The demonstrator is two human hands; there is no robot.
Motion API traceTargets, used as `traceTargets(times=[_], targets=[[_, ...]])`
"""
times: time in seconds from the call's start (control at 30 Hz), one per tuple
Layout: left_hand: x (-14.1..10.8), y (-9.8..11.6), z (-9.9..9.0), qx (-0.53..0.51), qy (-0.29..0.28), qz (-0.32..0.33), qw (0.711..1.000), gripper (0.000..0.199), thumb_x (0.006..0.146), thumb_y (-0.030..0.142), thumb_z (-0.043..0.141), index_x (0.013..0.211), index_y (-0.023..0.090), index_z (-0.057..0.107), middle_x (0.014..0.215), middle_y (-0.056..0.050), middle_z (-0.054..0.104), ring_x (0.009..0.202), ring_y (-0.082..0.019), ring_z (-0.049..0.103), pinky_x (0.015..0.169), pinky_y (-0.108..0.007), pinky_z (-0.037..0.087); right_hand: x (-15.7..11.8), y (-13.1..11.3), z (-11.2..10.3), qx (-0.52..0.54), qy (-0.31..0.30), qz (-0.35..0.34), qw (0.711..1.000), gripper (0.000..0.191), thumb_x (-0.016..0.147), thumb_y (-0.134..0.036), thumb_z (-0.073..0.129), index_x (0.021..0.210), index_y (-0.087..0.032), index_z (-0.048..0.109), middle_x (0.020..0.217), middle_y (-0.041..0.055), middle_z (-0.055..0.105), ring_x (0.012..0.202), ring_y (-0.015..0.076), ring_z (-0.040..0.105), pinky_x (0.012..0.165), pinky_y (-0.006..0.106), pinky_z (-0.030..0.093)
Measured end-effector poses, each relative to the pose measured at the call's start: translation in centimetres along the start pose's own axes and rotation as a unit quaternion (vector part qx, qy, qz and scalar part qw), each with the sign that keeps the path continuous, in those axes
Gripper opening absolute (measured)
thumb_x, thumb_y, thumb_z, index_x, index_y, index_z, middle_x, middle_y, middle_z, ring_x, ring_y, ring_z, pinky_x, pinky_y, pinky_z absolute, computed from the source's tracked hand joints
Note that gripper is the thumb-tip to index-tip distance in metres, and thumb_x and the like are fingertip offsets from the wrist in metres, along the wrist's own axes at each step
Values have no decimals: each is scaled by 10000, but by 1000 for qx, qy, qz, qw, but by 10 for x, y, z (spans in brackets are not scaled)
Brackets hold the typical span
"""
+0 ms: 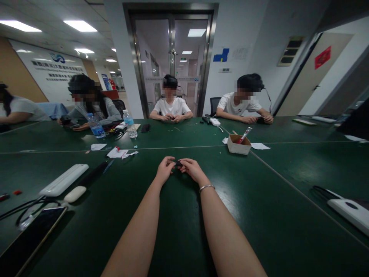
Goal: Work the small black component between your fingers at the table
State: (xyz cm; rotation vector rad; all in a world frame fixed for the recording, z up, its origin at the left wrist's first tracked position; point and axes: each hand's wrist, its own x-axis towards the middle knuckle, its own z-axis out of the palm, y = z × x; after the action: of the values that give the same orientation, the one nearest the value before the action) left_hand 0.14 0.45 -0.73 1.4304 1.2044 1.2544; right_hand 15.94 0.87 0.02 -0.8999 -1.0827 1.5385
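Note:
A small black object is held just above the green table, between my two hands. The fingertips of my left hand pinch its left end. On its right end, my right hand closes thumb and fingers; a silver bangle circles that wrist. The object's finer details are too small to make out.
To the left lie a white power bank, a white mouse-like object and a phone. Ahead are paper scraps, a small box, two bottles and several seated people. Another white device lies right.

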Motion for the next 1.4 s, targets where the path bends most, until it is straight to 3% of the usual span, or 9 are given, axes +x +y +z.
traceTargets(times=[0.17, 0.3, 0.43, 0.57, 0.7, 1.4], targets=[[0, 0, 1, 0, -6, -10, 1000, 311, 792, 393, 537, 1000, 167, 590, 704, -9, 556, 590, -98, 516, 464, -171, 378, 2, 2, -1, 3, -2, 1, 1000, 193, 700, -234, 710, 843, -107, 681, 609, 60, 659, 507, 92, 568, 470, 191, 446], [0, 2, 2, 6, -10, 1, 1000, 291, 745, 341, 587, 984, 176, 598, 792, -19, 574, 613, -93, 519, 470, -172, 379, 2, 3, -1, 3, -5, -6, 1000, 189, 704, -232, 701, 845, -108, 682, 632, 70, 670, 504, 89, 562, 481, 197, 449], [-2, 5, 3, -4, -13, -11, 1000, 257, 791, 351, 522, 949, 163, 598, 679, 4, 536, 534, -77, 473, 458, -170, 358, 2, 2, -1, 1, -8, -7, 1000, 205, 687, -244, 716, 835, -105, 684, 641, 74, 674, 513, 93, 566, 484, 201, 449], [-2, 6, 2, 11, -5, -5, 1000, 261, 757, 306, 557, 985, 187, 603, 816, -15, 583, 579, -80, 506, 455, -169, 366, 2, 2, -1, 2, -3, -4, 1000, 223, 672, -252, 727, 836, -106, 684, 636, 68, 671, 509, 88, 562, 480, 196, 445], [-2, 5, 1, 13, -15, -5, 1000, 246, 810, 331, 486, 957, 172, 604, 660, 7, 539, 527, -85, 480, 458, -180, 365, 2, 2, -1, 0, -5, -7, 1000, 209, 679, -250, 723, 829, -110, 685, 636, 65, 672, 511, 89, 564, 482, 196, 448], [-1, 2, 1, 29, -3, -3, 1000, 287, 768, 274, 527, 1039, 195, 576, 798, -10, 571, 576, -83, 513, 452, -167, 365, 3, 4, -2, 6, -10, -3, 1000, 204, 696, -235, 716, 844, -101, 674, 625, 63, 675, 495, 78, 567, 465, 173, 439]])
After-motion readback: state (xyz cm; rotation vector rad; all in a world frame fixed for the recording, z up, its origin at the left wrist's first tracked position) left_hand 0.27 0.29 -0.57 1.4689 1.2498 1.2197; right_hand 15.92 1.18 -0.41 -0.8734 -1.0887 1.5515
